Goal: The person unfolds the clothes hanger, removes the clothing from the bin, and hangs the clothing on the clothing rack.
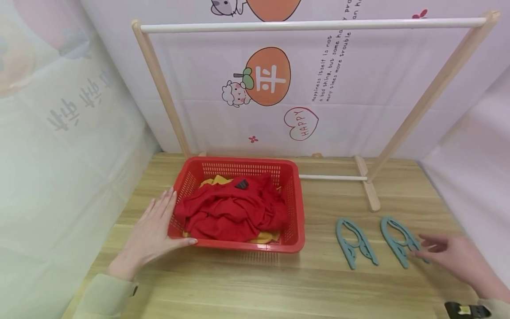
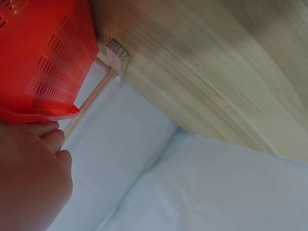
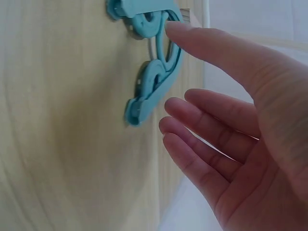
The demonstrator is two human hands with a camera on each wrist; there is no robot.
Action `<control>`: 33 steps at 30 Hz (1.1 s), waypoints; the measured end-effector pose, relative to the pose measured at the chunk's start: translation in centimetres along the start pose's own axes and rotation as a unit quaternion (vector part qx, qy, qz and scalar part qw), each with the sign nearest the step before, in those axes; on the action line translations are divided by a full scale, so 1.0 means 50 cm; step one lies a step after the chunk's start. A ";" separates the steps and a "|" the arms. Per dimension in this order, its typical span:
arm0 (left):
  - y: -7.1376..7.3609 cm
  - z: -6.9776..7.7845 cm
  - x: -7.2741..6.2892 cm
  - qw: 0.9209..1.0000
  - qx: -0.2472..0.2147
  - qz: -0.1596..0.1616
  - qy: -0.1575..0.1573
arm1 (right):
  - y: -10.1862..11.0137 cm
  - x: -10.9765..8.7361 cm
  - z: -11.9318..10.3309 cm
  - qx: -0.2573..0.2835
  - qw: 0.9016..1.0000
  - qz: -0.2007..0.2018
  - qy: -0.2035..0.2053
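A red plastic basket (image 1: 259,245) stands on the table, holding a crumpled red cloth garment (image 1: 235,215) with a dark label. Yellow cloth (image 1: 217,180) peeks out beneath it. My left hand (image 1: 149,235) rests against the basket's left front corner, fingers extended along the left side and thumb on the front rim. Two blue-green folding hangers lie to the right of the basket: a left hanger (image 1: 343,243) and a right hanger (image 1: 392,245). Beside the right one is my right hand (image 1: 450,257), fingers loosely bent and apart. In the right wrist view, its thumb overlaps a hanger (image 3: 156,98); contact is unclear.
Behind the basket rises a wooden rack with a white top bar (image 1: 311,25), slanted posts and a low white bar (image 1: 332,177). Its right foot (image 1: 370,197) lies behind the hangers. Printed white sheeting (image 1: 191,88) encloses the wooden table (image 1: 255,288) at back and sides.
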State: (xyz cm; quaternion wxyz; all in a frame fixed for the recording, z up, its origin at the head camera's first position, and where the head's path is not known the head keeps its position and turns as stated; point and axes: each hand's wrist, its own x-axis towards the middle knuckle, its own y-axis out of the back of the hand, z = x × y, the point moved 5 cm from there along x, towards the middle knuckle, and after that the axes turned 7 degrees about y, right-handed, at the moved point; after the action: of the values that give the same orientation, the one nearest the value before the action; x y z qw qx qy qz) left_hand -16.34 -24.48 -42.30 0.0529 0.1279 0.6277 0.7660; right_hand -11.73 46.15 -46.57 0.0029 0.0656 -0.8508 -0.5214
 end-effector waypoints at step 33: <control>0.007 0.008 -0.002 1.000 -0.002 -0.015 0.005 | -0.023 0.017 0.000 -0.010 1.000 0.009 -0.001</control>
State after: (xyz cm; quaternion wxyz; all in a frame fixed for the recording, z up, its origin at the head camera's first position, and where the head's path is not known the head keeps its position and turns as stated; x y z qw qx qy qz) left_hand -16.14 -24.21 -41.90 0.0616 0.1149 0.6280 0.7672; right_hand -12.45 45.53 -47.63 0.0071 0.0573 -0.8460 -0.5300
